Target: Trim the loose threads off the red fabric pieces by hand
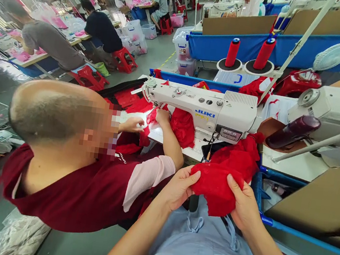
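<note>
A small piece of red fabric [217, 187] is stretched between my two hands, just in front of my body. My left hand [182, 184] pinches its left edge, thumb on top. On the opposite edge my right hand [244, 197] grips it the same way; the fingers beneath are partly hidden. Just beyond it lies a heap of red fabric [240, 154] at the right end of a white sewing machine [201, 108]. To my left a seated co-worker [80, 178] has both hands on red cloth by the machine's needle end.
Two red thread cones [231, 54] stand behind the machine. At the right are another sewing machine [337, 109], a dark bottle [294, 130], a slanting metal pole [322, 142] and a cardboard panel [313, 207]. Other workers sit at tables farther back, near red stools [125, 59].
</note>
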`<state>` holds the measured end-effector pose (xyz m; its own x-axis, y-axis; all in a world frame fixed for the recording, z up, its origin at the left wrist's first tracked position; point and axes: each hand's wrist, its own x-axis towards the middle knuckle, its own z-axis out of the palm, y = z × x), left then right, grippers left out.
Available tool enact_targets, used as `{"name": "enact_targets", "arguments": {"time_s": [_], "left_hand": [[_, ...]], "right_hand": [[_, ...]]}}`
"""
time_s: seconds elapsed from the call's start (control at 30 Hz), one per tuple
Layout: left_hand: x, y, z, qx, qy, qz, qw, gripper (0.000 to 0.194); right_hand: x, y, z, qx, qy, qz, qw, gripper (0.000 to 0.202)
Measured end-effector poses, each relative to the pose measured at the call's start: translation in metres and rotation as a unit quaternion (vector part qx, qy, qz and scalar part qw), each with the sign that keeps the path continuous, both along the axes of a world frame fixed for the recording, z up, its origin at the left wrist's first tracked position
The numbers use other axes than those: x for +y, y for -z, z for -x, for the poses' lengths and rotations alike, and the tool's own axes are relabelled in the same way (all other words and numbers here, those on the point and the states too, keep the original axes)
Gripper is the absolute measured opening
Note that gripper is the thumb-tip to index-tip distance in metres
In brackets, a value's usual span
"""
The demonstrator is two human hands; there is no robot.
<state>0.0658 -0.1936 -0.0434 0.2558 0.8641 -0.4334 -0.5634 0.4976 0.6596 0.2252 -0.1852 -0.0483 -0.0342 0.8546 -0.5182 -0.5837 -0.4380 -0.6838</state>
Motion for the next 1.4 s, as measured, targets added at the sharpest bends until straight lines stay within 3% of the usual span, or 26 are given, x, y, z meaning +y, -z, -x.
{"name": "enact_targets", "arguments": {"time_s": [0.67,0.97,1.2,1.4], "left_hand": [[-0.014,-0.016,-0.006,0.043,-0.002,-0.055,0.998,0.040],[-0.021,-0.017,-0.020,-0.007,-0.015,0.059,0.998,0.043],[-0.023,-0.014,-0.016,0.004,-0.030,0.057,0.998,0.040],[-0.026,-0.019,-0.017,-0.004,-0.043,0.076,0.996,0.041]], "right_hand": [[-0.005,-0.002,-0.004,-0.072,0.010,-0.061,0.995,0.042],[-0.004,-0.007,-0.001,-0.086,-0.019,-0.081,0.993,0.043],[-0.004,-0.008,-0.002,-0.087,-0.025,-0.090,0.992,0.041],[-0.005,-0.007,-0.001,-0.072,0.008,-0.082,0.994,0.035]]}}
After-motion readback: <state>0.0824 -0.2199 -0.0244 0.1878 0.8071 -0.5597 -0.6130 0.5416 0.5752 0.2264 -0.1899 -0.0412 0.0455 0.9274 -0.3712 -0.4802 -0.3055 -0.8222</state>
